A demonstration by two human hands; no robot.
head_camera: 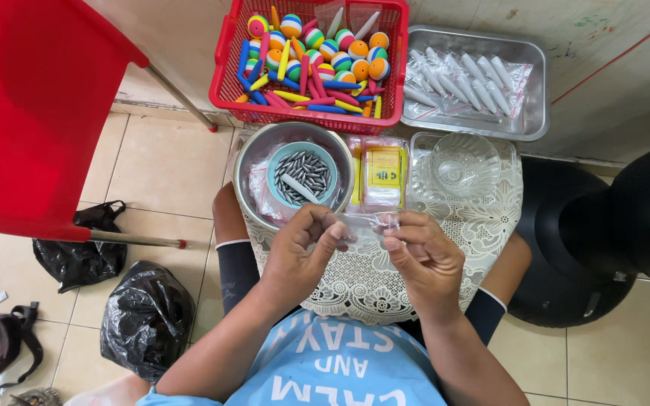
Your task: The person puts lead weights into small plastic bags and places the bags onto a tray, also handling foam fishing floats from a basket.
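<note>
Small clear plastic bag [366, 221] pinched between both hands above lace-covered lap — left hand [299, 252] gripped its left end, right hand [423, 252] its right end; long axis ran left to right.

Steel bowl [253, 162] just beyond left hand — held teal bowl [276, 162] of grey metal weights [311, 167].

Red basket [227, 45]: striped floats, coloured sticks.

Metal tray [536, 83]: filled bags.

Glass bowl [464, 162]: contents not visible.

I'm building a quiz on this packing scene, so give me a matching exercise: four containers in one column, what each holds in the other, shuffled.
Containers:
1. red basket
2. metal tray
3. teal bowl
4. glass bowl

Contents:
A. grey metal weights
B. nothing
C. filled clear packets
D. striped balls and coloured sticks

Pairs: 1-D, 2-C, 3-A, 4-B
</note>
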